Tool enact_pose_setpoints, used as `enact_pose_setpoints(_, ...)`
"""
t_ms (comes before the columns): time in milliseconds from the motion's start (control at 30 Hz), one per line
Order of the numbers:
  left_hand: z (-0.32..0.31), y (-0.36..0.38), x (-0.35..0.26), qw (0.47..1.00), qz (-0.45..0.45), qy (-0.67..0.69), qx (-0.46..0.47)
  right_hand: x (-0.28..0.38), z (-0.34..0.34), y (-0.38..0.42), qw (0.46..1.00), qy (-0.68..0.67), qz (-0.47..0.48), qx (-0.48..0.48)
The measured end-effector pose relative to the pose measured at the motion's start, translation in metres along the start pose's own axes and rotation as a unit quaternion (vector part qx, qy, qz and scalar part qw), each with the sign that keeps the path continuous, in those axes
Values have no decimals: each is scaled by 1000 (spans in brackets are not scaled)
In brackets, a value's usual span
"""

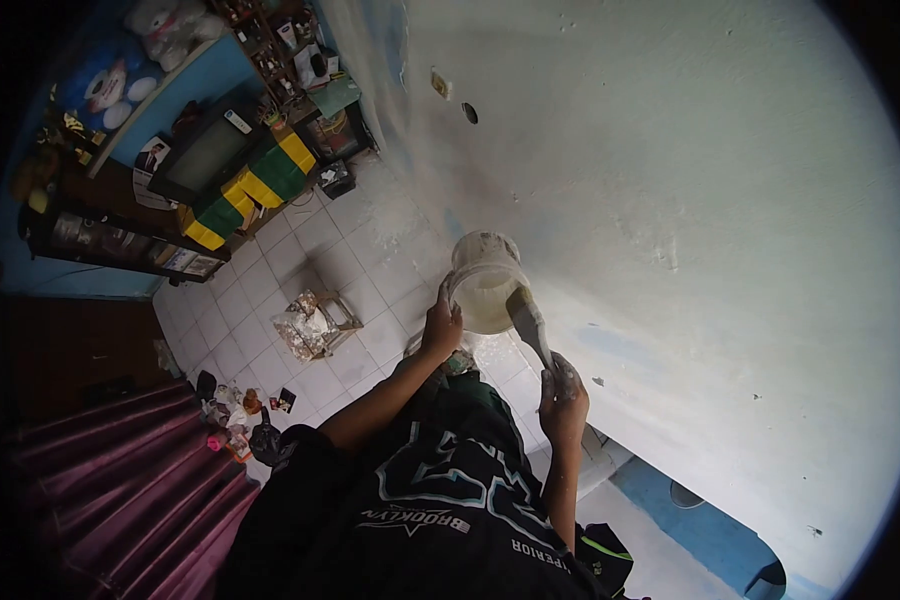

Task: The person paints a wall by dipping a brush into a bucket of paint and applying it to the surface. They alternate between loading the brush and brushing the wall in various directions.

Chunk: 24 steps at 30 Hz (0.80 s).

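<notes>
A whitish bucket [485, 240] hangs in front of my body, tilted so that its open mouth and pale inside show. My left hand [441, 322] is closed on the left side of its rim. In my right hand [565, 400] is the handle of a wide brush [530, 322], fingers wrapped round it. The brush head rests at the right edge of the bucket's mouth. Whitish smears cover the fingers of my right hand.
A pale patchy wall [670, 200] rises close on the right. On the tiled floor [350, 260] stands a stained wooden stool [315, 325]. A television [210, 150] and shelves line the upper left, small items [235, 410] lie by a purple curtain [130, 490].
</notes>
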<state>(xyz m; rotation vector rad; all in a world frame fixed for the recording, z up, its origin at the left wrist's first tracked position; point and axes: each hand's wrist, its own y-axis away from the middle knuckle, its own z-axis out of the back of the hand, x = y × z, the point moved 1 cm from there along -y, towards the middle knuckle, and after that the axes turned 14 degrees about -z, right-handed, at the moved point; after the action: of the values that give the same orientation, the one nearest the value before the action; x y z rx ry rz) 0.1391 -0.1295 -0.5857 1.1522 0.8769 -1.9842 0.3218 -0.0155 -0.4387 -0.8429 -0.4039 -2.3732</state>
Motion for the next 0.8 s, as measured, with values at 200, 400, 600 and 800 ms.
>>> enact_pose_setpoints(200, 23, -13, 12, 993, 91, -45, 56, 0, -7, -3, 999, 11, 32, 23)
enact_pose_setpoints(400, 42, -32, 22, 986, 108, -86, 98, 23, -8, -17, 996, 48, 53, 61)
enact_pose_setpoints(600, 46, -47, 7, 962, 182, -90, 182, 51, 1, -42, 991, 113, 47, 57)
enact_pose_setpoints(800, 38, -46, -18, 965, 144, -116, 184, 58, -24, -65, 972, 206, 50, 98)
